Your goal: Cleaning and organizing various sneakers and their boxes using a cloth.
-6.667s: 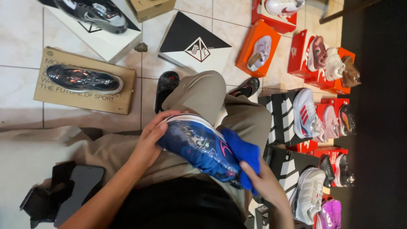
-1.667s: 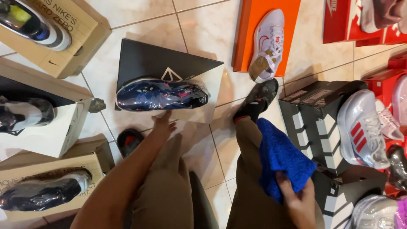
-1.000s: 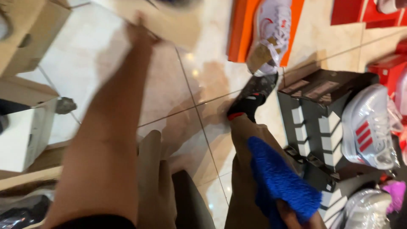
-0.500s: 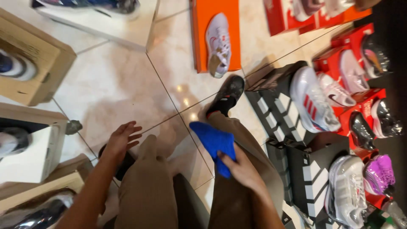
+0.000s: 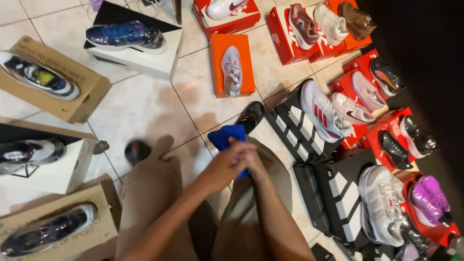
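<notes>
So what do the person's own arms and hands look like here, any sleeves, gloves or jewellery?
Both forearms are bare, with no sleeves in view. The left hand and right hand wear no gloves, and no watch, ring or bracelet shows. Below them are tan trousers.

I see brown cardboard shoe boxes (image 5: 72,92) along the floor's left edge, a white box (image 5: 145,60) and orange box (image 5: 232,72) farther out, red boxes (image 5: 285,36) and black-and-white striped boxes (image 5: 338,193) on the right.
</notes>
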